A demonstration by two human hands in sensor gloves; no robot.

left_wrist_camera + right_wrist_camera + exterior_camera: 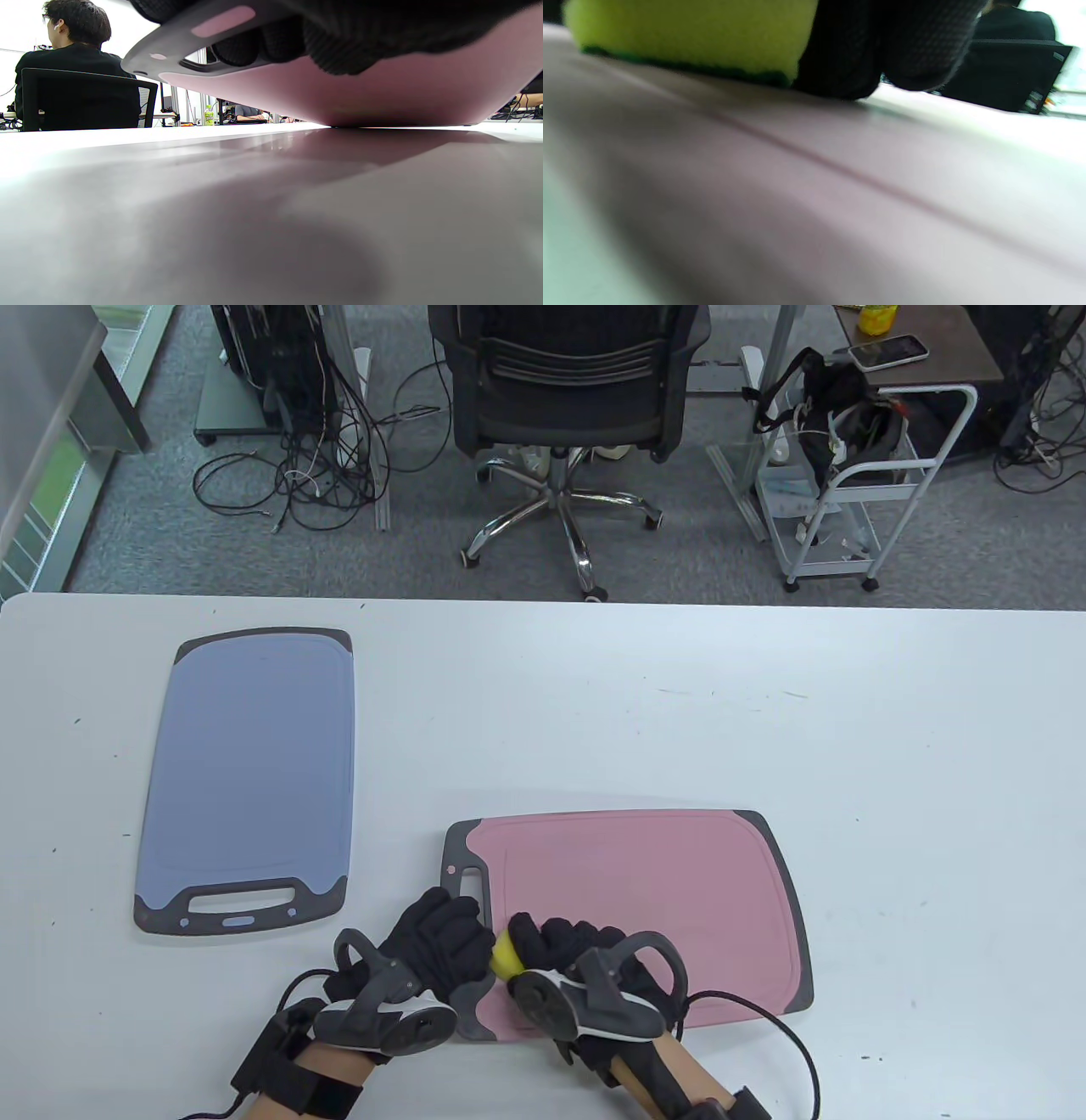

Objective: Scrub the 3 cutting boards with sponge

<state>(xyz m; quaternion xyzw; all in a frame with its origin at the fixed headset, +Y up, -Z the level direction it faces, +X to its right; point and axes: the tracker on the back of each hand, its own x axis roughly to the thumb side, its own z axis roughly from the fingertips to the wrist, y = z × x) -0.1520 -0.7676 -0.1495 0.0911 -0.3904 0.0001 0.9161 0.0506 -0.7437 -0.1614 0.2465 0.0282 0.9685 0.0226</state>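
Pink with dark grey ends and a slotted handle, the pink cutting board (645, 891) lies crosswise near the table's (891, 729) front edge. In the left wrist view its handle end is tilted up off the table while its far part touches down. The left hand (433, 937) grips that handle end, fingers (271, 42) curled under the board beside the handle slot. The right hand (577, 950) is curled over a yellow sponge (506, 957) with a green scrubbing face, pressing it flat on the pink surface just beside the left hand. A blue cutting board (250, 776) lies flat, lengthwise, well apart to the left, handle toward the person.
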